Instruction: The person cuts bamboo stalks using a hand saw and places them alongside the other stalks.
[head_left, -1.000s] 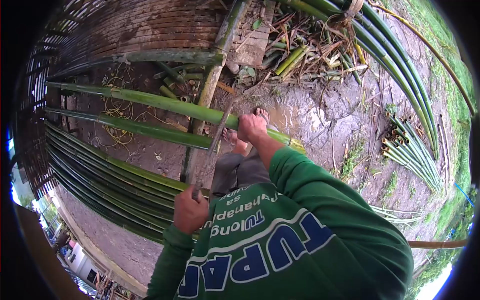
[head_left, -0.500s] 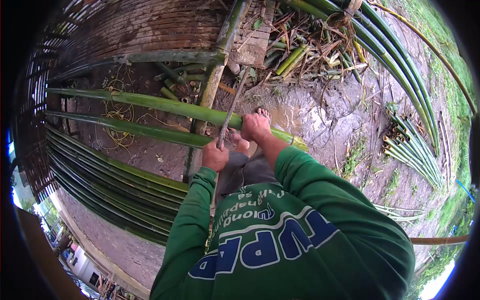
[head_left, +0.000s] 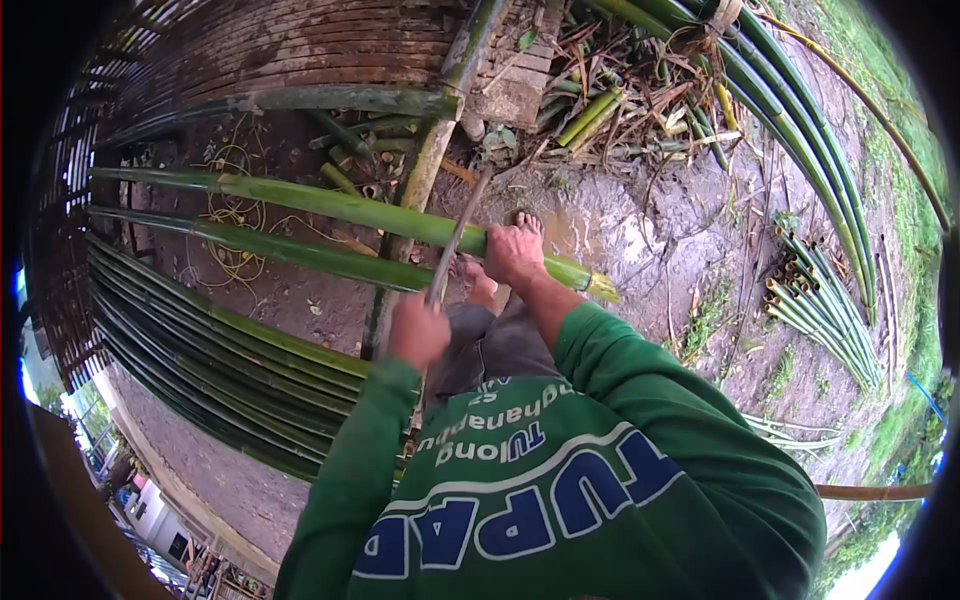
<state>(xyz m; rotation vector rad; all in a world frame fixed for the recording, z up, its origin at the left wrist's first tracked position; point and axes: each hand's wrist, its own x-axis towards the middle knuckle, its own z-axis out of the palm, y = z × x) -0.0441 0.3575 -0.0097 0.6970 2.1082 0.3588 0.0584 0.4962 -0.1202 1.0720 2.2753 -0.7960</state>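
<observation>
My left hand (head_left: 420, 330) is blurred, its fingers wrapped round the lower end of a long thin dark blade (head_left: 462, 222). The blade slants up and crosses a thick green bamboo pole (head_left: 340, 205). Just right of this crossing, my right hand (head_left: 515, 252) grips the same pole from above, near its cut end. A second green bamboo pole (head_left: 300, 257) runs below it, with its right end close to my left hand. Both poles lie across an upright-running bamboo support (head_left: 425, 170).
Many bamboo poles (head_left: 230, 365) lie side by side at the left. Bamboo offcuts (head_left: 592, 118) are heaped at the top. At the right are long bent poles (head_left: 800, 130) and a bundle of thin cut tubes (head_left: 825, 315). My bare feet stand on wet mud (head_left: 620, 235).
My left hand moved up and right with the blade from its lower position, then slightly back down and left. My right hand has stayed on the pole.
</observation>
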